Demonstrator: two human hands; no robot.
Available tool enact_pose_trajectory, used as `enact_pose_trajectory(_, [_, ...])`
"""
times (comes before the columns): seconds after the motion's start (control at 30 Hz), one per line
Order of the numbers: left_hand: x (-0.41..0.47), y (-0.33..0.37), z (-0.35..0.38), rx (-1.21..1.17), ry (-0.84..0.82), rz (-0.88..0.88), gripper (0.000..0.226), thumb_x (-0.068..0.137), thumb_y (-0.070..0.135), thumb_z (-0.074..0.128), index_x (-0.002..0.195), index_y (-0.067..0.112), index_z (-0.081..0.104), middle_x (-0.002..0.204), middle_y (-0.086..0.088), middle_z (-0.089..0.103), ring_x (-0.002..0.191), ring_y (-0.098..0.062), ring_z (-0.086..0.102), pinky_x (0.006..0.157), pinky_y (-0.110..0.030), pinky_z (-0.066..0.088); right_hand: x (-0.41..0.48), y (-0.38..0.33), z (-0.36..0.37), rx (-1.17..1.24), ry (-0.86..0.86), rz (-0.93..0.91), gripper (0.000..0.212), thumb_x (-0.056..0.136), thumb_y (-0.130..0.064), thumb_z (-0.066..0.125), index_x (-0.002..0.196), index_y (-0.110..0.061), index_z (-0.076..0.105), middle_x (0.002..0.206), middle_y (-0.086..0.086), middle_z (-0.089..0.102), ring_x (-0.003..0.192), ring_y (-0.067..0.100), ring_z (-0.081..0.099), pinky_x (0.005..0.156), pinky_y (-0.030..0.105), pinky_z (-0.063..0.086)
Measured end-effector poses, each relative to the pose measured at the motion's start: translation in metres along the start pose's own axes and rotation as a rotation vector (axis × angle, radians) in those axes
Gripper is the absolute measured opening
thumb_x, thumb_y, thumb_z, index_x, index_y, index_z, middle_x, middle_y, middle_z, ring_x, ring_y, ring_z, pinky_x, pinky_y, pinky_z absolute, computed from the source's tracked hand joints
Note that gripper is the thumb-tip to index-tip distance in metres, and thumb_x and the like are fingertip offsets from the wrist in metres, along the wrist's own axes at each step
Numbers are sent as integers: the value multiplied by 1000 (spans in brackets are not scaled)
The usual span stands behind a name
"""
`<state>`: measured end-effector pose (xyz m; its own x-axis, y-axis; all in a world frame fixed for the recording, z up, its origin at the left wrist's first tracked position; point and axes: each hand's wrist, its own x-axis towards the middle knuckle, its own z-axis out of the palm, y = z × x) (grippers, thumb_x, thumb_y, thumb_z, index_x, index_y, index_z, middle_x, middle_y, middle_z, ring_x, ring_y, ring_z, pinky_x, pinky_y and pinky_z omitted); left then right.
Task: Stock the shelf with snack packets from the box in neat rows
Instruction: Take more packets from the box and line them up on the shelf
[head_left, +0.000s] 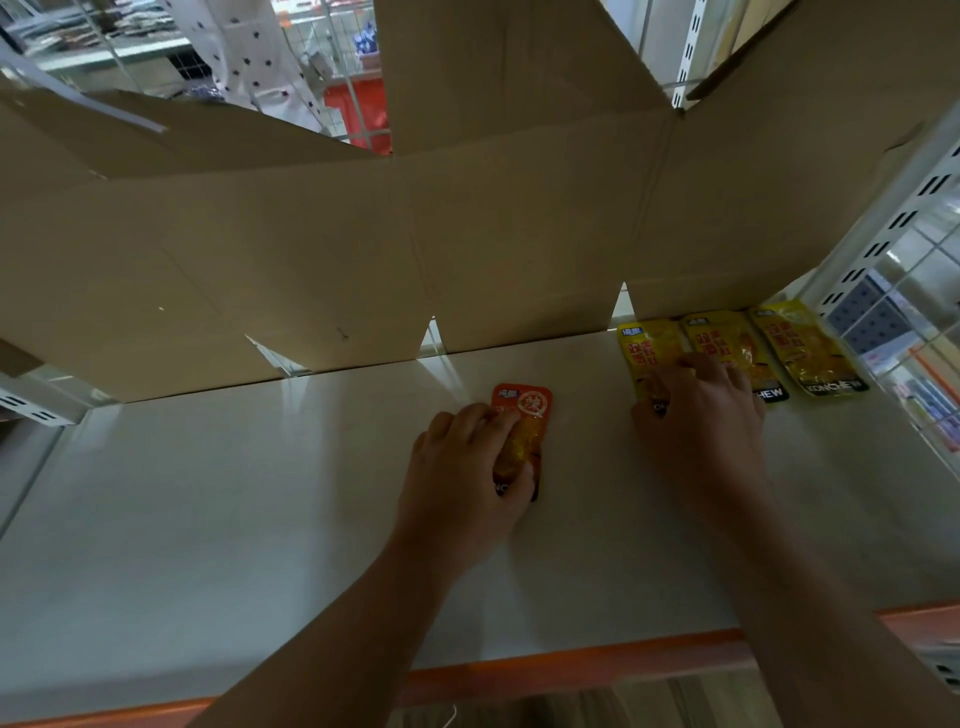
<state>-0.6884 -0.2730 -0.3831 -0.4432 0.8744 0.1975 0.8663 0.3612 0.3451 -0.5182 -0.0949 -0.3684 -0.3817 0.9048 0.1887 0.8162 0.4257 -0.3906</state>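
An orange snack packet (527, 410) lies flat on the white shelf (260, 493), near its middle. My left hand (467, 467) rests on its lower half with the fingers curled round the packet's edges. Three yellow snack packets lie side by side at the back right: the left one (644, 348), the middle one (719, 338) and the right one (805, 348). My right hand (701, 415) lies flat over the lower parts of the left and middle yellow packets, fingers spread. A large open cardboard box (363, 249) stands at the back of the shelf.
The shelf's front edge has an orange strip (571, 670). A white slotted upright (893, 223) and a wire mesh panel (924, 312) close the right side. The box's raised flaps (509, 67) block the view behind; a person in spotted clothing (249, 57) stands beyond.
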Motion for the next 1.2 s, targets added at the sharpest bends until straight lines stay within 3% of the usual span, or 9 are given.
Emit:
enact_pose_trajectory(0.17, [-1,-1,-1,21,-14,7,60,89,58,49,142,30,57,132,7,58,109,-21,52,93,-38,48,-10,-12,-5,48,56,-109,49,78,-42,48,107,-14,74,118,14,66,104,42,57,86,48,49])
enact_pose_trajectory(0.4, [-8,-14,-11,137,-98,1,68,91,67,35,146,32,54,138,3,58,118,-27,53,95,-44,45,-51,-54,1,57,-157,-226,40,84,-31,66,120,-17,72,129,11,63,114,38,57,95,44,48])
enact_pose_trajectory(0.53, [-23,-54,-29,213,-97,-39,59,95,62,52,149,36,48,142,5,54,121,-26,51,96,-43,44,-71,-90,6,59,-225,-312,41,85,-28,67,125,-19,69,132,9,61,113,35,57,94,45,51])
enact_pose_trajectory(0.67, [-44,-107,-55,212,-75,-108,64,94,68,37,148,36,51,146,7,55,121,-27,53,95,-45,47,-86,-137,20,7,-335,-375,47,91,-35,59,136,-23,61,142,5,53,122,32,51,102,41,46])
enact_pose_trajectory(0.83, [-63,-174,-89,237,-83,-170,67,93,69,34,151,39,44,151,6,51,128,-29,49,99,-45,42,-107,-204,46,-37,-353,-433,47,92,-37,57,138,-24,57,142,2,50,124,28,48,104,41,42])
enact_pose_trajectory(0.97, [-79,-231,-114,240,-49,-186,62,92,65,42,146,37,49,145,5,57,120,-31,54,93,-45,45,-119,-263,68,-92,-357,-422,41,88,-37,52,126,-24,59,129,0,54,113,27,52,96,42,47])
enact_pose_trajectory(1.07, [-87,-276,-132,234,-44,-199,62,92,66,43,148,39,48,147,7,55,121,-30,53,93,-43,45,-128,-310,88,-131,-341,-432,28,83,-34,46,105,-22,58,110,2,55,99,29,55,83,39,49])
enact_pose_trajectory(1.2, [-96,-329,-153,236,-37,-247,67,94,68,39,152,35,45,147,3,56,122,-31,52,98,-44,46,-133,-364,115,-176,-315,-445,25,88,-33,51,110,-23,58,108,2,56,100,29,55,76,35,43])
